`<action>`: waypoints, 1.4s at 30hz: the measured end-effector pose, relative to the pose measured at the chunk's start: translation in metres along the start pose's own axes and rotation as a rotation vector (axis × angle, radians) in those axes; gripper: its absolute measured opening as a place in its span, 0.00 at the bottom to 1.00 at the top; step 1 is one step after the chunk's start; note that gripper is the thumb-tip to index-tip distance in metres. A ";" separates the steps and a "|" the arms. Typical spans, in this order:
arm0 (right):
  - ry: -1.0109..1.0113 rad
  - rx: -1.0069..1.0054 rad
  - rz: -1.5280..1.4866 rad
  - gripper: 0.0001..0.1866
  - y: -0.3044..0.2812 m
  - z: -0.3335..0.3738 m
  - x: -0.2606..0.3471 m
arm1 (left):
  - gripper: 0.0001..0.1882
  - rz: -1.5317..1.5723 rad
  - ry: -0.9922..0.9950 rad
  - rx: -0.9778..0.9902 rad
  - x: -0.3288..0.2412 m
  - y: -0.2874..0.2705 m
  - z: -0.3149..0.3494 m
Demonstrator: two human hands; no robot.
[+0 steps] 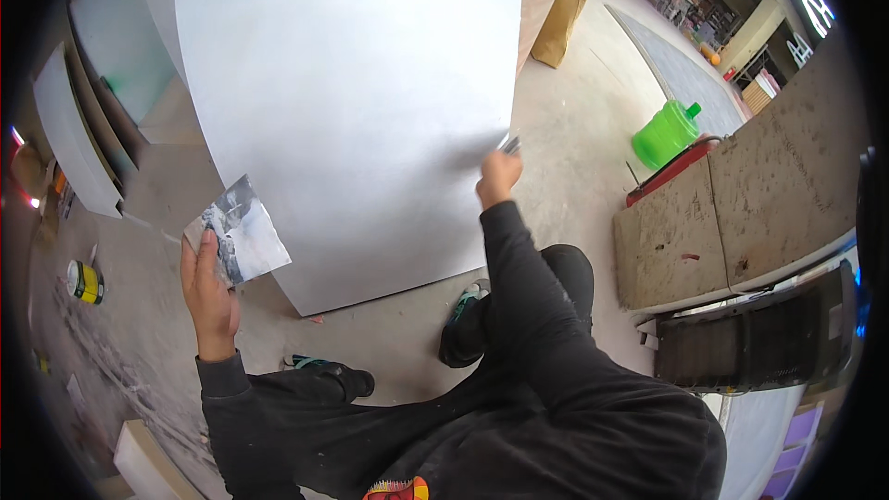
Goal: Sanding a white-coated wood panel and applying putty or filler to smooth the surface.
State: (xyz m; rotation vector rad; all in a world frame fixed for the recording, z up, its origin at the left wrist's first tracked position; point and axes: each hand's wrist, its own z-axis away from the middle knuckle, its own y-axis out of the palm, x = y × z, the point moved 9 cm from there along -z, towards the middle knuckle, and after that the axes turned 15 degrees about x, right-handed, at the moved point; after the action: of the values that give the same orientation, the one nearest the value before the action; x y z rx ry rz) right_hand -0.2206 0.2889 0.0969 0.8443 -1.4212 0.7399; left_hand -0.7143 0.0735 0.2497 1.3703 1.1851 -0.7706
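Observation:
A large white panel (352,83) leans upright in front of me, its lower edge close to the floor. My left hand (209,301) grips a flat, roughly square board (248,233) by its near left side, thumb on top. White and dark grey paste is smeared over that board. At the right edge of the panel, my right hand (498,176) is closed around a small flat grey tool (509,143), much of it hidden by the fingers. The tool's upper end shows beside the panel edge; I cannot tell whether it touches the surface.
A green water jug (665,134) stands to the right, beyond large grey blocks (741,204). A brown paper-wrapped package (565,9) leans behind the panel. Boards (79,130) lean at the left, and a yellow-and-black can (85,281) is on the floor.

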 end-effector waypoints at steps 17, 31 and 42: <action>-1.005 0.467 0.885 0.31 0.220 0.176 0.124 | 0.18 0.038 0.018 -0.056 -0.007 0.002 0.007; -0.582 1.095 0.318 0.26 0.156 0.245 0.102 | 0.12 0.497 -0.503 -0.160 0.089 0.012 0.026; -0.777 1.421 0.353 0.31 0.121 0.287 0.124 | 0.12 0.295 -0.295 -0.177 0.055 0.056 0.021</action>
State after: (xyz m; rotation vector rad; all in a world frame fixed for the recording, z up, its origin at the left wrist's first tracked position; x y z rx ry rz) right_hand -0.4703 0.1013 0.2180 2.1574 -1.6042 1.9116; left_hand -0.6421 0.0718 0.2122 1.2022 0.7799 -0.6152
